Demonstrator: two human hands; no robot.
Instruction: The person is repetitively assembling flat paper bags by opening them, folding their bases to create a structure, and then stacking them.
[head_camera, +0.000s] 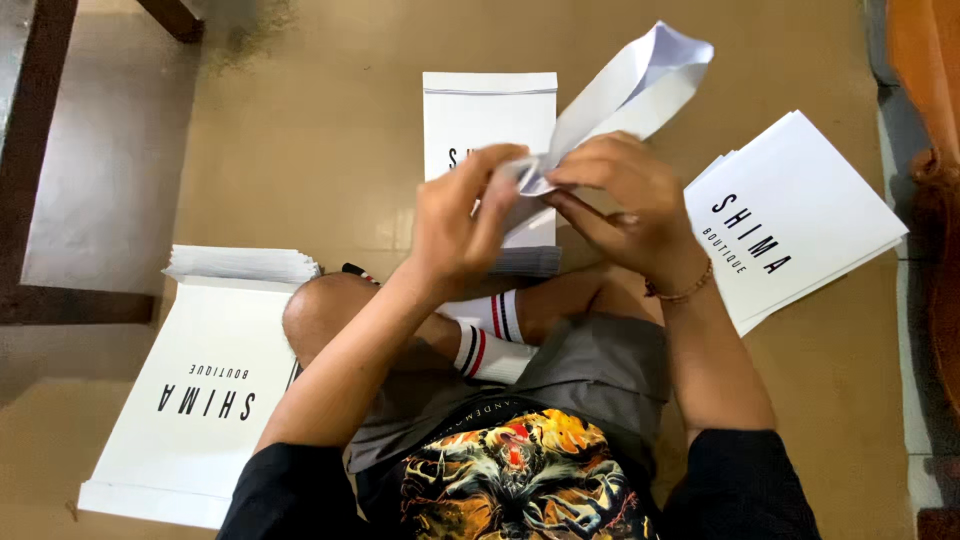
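Left hand (462, 215) and right hand (622, 200) pinching folded white paper bag (630, 90), long axis rising up-right, open end far

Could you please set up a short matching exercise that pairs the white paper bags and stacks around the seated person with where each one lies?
Things:
1. Folded white paper piece
2. Stack of flat white bags
3. Large flat white bag
4. Upright white bag

Places:
A. On the floor by the person's left knee
B. Held up in both hands, left hand and right hand
C. On the floor straight ahead, behind the hands
D. On the floor to the person's right

Pairs: 1-B, 2-D, 3-A, 4-C
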